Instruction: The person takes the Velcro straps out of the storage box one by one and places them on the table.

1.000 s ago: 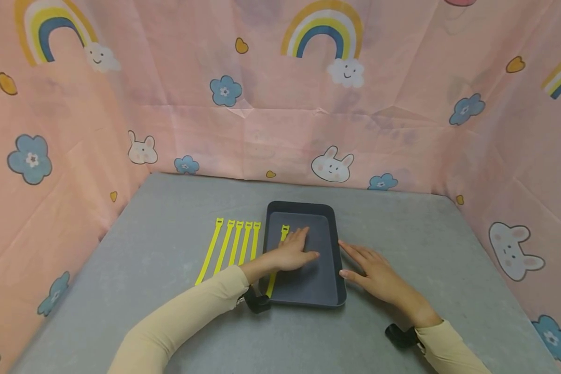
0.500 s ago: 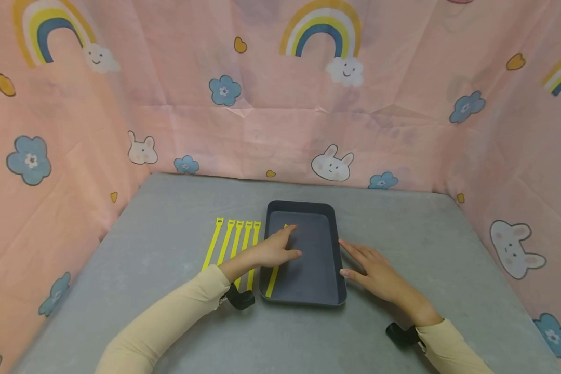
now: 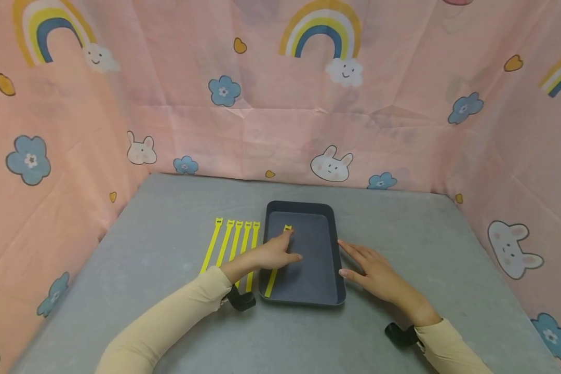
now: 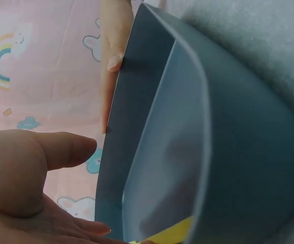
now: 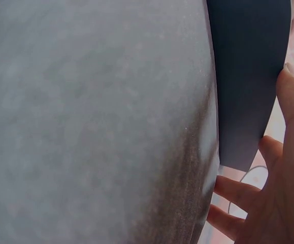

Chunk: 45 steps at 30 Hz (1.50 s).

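Observation:
A dark grey baking pan (image 3: 315, 275) stands on the table, long side running away from me. Along its left inside lies a yellow slotted-head cable strap (image 3: 271, 283), partly hidden by my left hand (image 3: 273, 253). That hand reaches over the pan's left rim, fingers extended at the strap near its head, thumb held apart. In the left wrist view the strap (image 4: 172, 231) shows below the fingers on the pan floor. My right hand (image 3: 378, 274) rests against the pan's right wall with straight fingers; in the right wrist view, thumb and index touch the wall (image 5: 248, 91).
Several more yellow straps (image 3: 210, 249) lie side by side left of the pan, partly under my left forearm. The grey table (image 3: 177, 208) is enclosed by a pink printed cloth (image 3: 262, 130) at the back and sides.
My left hand has shifted left over the pan, its thumb drawing back from the middle. The strap's head has come back into view past the fingertips. My right hand stays at the wall.

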Tool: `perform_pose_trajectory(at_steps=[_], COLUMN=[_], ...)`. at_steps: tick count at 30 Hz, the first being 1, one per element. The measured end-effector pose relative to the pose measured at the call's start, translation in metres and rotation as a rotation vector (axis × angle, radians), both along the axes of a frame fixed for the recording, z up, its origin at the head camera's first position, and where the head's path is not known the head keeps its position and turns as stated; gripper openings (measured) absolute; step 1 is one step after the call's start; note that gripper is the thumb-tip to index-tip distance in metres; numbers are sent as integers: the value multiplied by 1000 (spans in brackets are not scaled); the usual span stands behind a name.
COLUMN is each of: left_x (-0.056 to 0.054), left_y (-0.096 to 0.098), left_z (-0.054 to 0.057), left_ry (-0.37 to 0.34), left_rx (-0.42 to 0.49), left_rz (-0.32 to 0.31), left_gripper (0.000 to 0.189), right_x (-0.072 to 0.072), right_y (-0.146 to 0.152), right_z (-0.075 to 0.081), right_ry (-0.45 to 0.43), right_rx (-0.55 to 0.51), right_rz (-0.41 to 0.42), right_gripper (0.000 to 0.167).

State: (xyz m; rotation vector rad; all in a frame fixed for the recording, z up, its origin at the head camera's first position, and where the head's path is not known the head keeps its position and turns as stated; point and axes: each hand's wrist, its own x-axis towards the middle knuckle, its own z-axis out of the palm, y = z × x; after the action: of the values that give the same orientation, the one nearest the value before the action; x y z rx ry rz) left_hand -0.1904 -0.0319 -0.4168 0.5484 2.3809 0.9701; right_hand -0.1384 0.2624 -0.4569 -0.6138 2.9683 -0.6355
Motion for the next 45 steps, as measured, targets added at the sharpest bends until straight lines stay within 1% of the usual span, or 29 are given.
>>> perform_pose_trajectory(at_steps=[8, 10, 15, 19, 23, 28, 31, 34, 36, 39, 42, 45], left_x=[1, 0, -3, -7, -6, -4, -4, -5, -9, -18, -31, -46], left_y=[16, 19, 25, 33, 42, 49, 50, 46, 42, 33, 23, 12], left_z=[0, 1, 5, 5, 4, 2, 3, 5, 8, 16, 22, 23], left_ry=[46, 32, -36, -47, -30, 10, 15, 7, 17, 70, 130, 162], left_rx=[-69, -72, -55, -64, -80, -94, -66, -7, 33, 84, 152, 226], left_rz=[-2, 1, 25, 45, 60, 80, 87, 90, 85, 68, 41, 12], left_gripper=[82, 83, 83, 81, 81, 83, 84, 82, 79, 70, 59, 51], right_x=[1, 1, 1, 1, 2, 2, 2, 2, 2, 1, 1, 0], right_y=[0, 0, 1, 1, 1, 0, -1, -1, -1, -2, -2, -1], right_z=[-1, -1, -3, -3, -3, -2, -2, -1, -1, -1, 0, 0], right_ry=[-8, -9, -7, -4, -2, -12, -12, -8, -7, -5, -2, 5], right_rx=[1, 1, 2, 2, 5, 11, 10, 11, 13, 11, 2, 2], right_rz=[-6, -7, -9, -12, -13, -14, -15, -14, -13, -10, -8, -3], right_gripper=[71, 71, 71, 71, 70, 70, 70, 70, 70, 70, 70, 70])
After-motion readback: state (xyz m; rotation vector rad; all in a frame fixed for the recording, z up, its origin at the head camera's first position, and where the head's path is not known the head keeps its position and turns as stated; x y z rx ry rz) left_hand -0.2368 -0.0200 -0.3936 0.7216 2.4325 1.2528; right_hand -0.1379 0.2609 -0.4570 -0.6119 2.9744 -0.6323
